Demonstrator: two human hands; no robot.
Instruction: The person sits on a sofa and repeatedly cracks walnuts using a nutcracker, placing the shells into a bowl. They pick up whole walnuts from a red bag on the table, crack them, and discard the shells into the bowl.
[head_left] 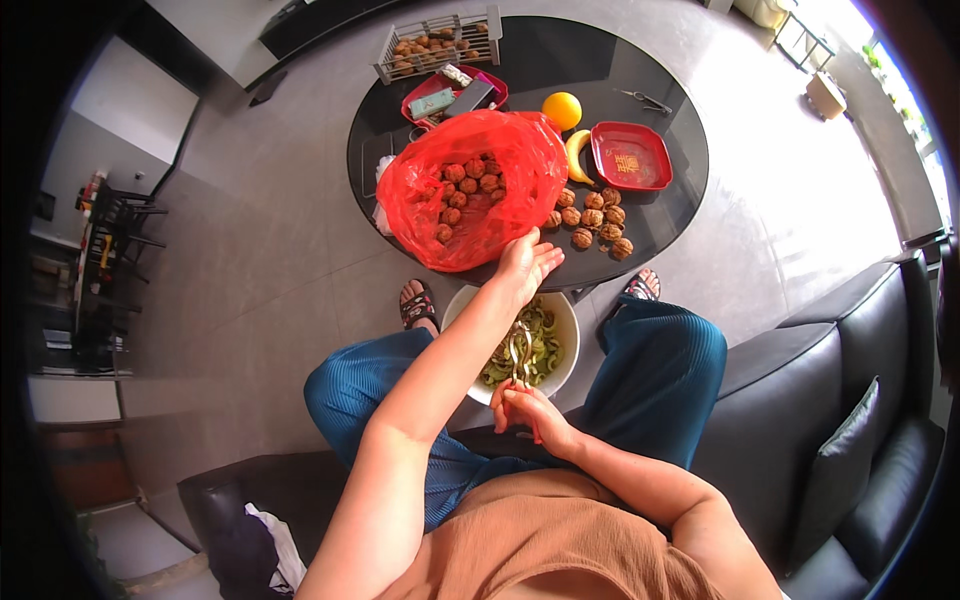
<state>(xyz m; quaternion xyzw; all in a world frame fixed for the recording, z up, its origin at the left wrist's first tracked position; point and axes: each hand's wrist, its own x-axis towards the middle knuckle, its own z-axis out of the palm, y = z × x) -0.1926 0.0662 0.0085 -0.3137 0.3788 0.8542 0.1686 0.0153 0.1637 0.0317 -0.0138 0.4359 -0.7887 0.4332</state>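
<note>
My left hand point(526, 263) reaches out to the table's near edge, fingers stretched, with nothing seen in it. It lies beside a red plastic bag point(400, 195) whose mouth gapes over several brown walnuts point(454, 173). More walnuts point(593, 217) lie loose on the tabletop, just right of the bag. Nearer my body, my right hand point(530, 408) is closed round the red handles of a metal nutcracker point(520, 350). The tool's head points away from me, over a white bowl point(571, 345) holding greenish pieces, perhaps husks or peel, that I cannot make out exactly.
On the dark oval glass table point(560, 60) are an orange point(562, 110), a banana point(578, 157), a red tray point(632, 156), scissors point(645, 100) and a filled red tray point(410, 105). A rack point(494, 35) of walnuts stands at the far edge. Black sofa point(780, 370) at right.
</note>
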